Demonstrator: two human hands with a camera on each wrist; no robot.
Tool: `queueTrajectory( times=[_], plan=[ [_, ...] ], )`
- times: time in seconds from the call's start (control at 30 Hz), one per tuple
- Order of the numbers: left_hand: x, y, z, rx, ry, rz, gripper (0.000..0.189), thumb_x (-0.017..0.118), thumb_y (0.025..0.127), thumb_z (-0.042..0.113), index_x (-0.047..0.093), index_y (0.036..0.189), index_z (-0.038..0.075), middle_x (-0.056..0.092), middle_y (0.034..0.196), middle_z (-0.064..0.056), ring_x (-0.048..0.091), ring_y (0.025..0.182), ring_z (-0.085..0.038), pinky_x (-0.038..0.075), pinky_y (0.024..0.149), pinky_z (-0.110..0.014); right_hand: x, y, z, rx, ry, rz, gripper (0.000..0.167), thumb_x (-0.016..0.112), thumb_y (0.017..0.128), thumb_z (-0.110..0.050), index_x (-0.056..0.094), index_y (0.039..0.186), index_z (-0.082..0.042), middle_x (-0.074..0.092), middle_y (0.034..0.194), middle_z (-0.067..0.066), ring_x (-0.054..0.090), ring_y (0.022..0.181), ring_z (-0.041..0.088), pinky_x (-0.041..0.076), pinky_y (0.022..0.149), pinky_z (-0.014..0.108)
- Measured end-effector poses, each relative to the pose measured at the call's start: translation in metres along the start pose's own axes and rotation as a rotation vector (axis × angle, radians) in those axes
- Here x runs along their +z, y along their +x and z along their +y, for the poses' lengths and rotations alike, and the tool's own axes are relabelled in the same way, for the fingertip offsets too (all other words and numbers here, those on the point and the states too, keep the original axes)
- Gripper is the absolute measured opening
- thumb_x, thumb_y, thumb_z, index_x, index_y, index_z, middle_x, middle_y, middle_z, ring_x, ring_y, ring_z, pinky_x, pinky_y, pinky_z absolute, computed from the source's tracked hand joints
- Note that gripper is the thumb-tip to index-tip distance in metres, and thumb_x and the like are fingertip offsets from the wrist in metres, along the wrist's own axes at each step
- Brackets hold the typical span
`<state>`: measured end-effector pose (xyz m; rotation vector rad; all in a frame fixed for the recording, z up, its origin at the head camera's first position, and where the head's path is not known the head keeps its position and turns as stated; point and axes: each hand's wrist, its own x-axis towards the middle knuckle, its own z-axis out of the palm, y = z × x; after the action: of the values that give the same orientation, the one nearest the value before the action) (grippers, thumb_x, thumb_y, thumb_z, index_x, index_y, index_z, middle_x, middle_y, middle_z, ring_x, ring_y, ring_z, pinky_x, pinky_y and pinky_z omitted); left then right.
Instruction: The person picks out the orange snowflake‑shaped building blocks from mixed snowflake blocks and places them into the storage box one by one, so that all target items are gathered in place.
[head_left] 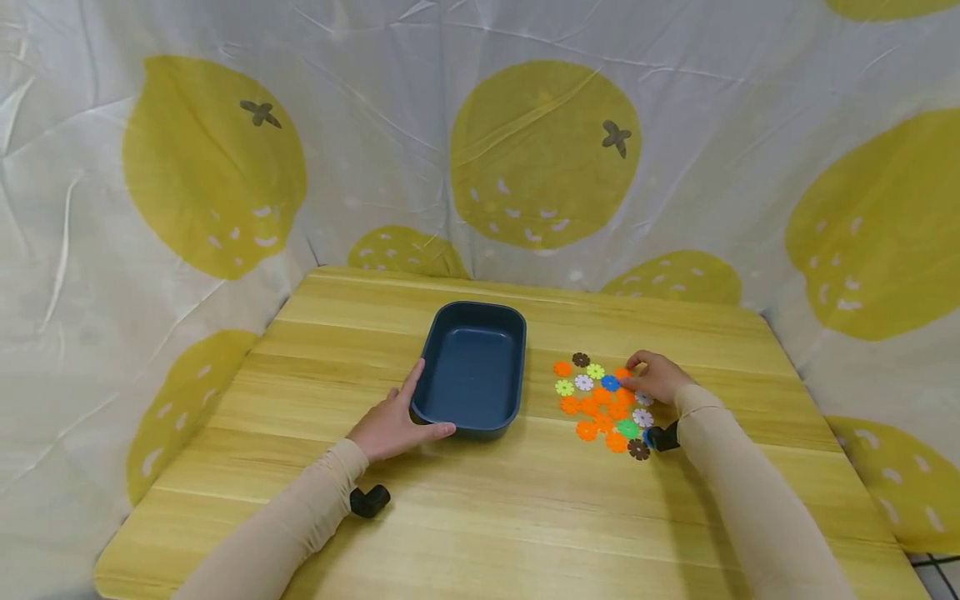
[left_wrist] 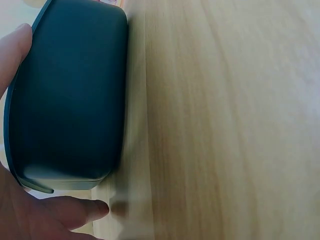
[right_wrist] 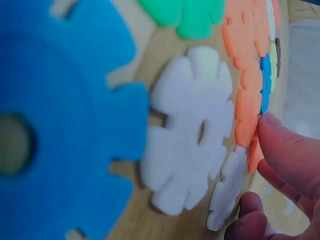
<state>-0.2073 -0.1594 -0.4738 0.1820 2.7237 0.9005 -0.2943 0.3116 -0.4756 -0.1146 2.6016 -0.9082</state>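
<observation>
Here, the left hand (head_left: 390, 427), thumb and fingers spread fairly straight, touches the near-left corner of the blue tub (head_left: 472, 375) on the table (head_left: 487, 533). The right hand (head_left: 660, 379) bends its thumb and fingers, a little apart, at the right edge of the flat discs (head_left: 602, 396) lying right of the tub; whether it pinches one, I cannot tell.

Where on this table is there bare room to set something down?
Bare table: the front stretch between the sleeves; the area left of the tray, beyond the left hand. The tray's inside is bare too. Only a narrow strip separates tray and discs. Crowded: the close-packed discs by the right hand.
</observation>
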Motion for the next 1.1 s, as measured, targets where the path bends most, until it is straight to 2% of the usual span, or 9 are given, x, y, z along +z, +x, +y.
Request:
queueTrajectory(
  times=[0.13,0.3,0.43,0.57,0.63,0.87,1.1],
  plan=[
    [-0.001,0.0,0.0,0.003,-0.004,-0.002,0.119,0.067,0.077,0.079,-0.007,0.162,0.041,0.028,0.158,-0.038,0.03,0.146,-0.058,0.045,0.1,-0.071,-0.001,0.0,-0.001,-0.011,-0.008,0.022,0.035,0.064,0.101,-0.021,0.053,0.127,-0.001,0.057,0.076,0.004,0.045,0.06,0.014,0.039,0.058,0.03],
    [-0.001,0.0,0.001,0.012,-0.017,0.005,0.115,0.065,0.079,0.079,-0.005,0.163,0.041,0.03,0.16,-0.034,0.027,0.148,-0.056,0.044,0.102,-0.071,-0.003,-0.002,-0.003,-0.017,-0.006,0.02,0.033,0.063,0.101,-0.02,0.052,0.125,0.001,0.058,0.077,0.004,0.045,0.06,0.014,0.039,0.058,0.03],
    [0.0,0.001,0.001,0.021,-0.024,0.01,0.115,0.066,0.079,0.078,-0.003,0.163,0.04,0.03,0.16,-0.034,0.028,0.148,-0.055,0.045,0.102,-0.07,-0.003,-0.003,0.0,0.009,-0.006,0.021,0.036,0.064,0.1,-0.023,0.051,0.122,0.003,0.06,0.088,0.009,0.048,0.066,0.017,0.042,0.061,0.031],
    [0.001,0.001,0.001,0.022,-0.021,0.012,0.115,0.066,0.079,0.078,-0.003,0.163,0.039,0.032,0.159,-0.034,0.029,0.148,-0.055,0.046,0.101,-0.068,-0.001,-0.003,0.003,0.028,-0.053,0.051,0.042,0.066,0.097,-0.027,0.053,0.12,0.005,0.061,0.105,0.017,0.053,0.082,0.023,0.046,0.071,0.032],
    [0.001,0.001,0.001,0.021,-0.019,0.014,0.115,0.066,0.079,0.079,-0.002,0.163,0.039,0.032,0.158,-0.035,0.029,0.147,-0.055,0.046,0.101,-0.068,0.0,-0.003,0.003,0.032,-0.067,0.066,0.044,0.067,0.096,-0.028,0.053,0.119,0.006,0.06,0.109,0.019,0.053,0.087,0.025,0.047,0.076,0.032],
    [0.001,0.0,-0.001,0.02,-0.016,0.013,0.115,0.066,0.08,0.078,-0.003,0.163,0.039,0.033,0.157,-0.035,0.029,0.147,-0.056,0.046,0.101,-0.069,-0.001,-0.007,-0.001,0.042,-0.063,0.077,0.046,0.067,0.094,-0.028,0.052,0.12,0.006,0.059,0.11,0.019,0.052,0.091,0.027,0.046,0.077,0.034],
    [0.0,-0.003,0.0,0.02,-0.013,0.017,0.116,0.067,0.08,0.077,-0.002,0.164,0.037,0.036,0.156,-0.035,0.028,0.148,-0.056,0.044,0.102,-0.07,-0.019,-0.013,-0.02,-0.008,-0.076,0.094,0.046,0.064,0.097,-0.03,0.05,0.122,0.006,0.054,0.107,0.019,0.05,0.089,0.027,0.044,0.077,0.036]
  ],
)
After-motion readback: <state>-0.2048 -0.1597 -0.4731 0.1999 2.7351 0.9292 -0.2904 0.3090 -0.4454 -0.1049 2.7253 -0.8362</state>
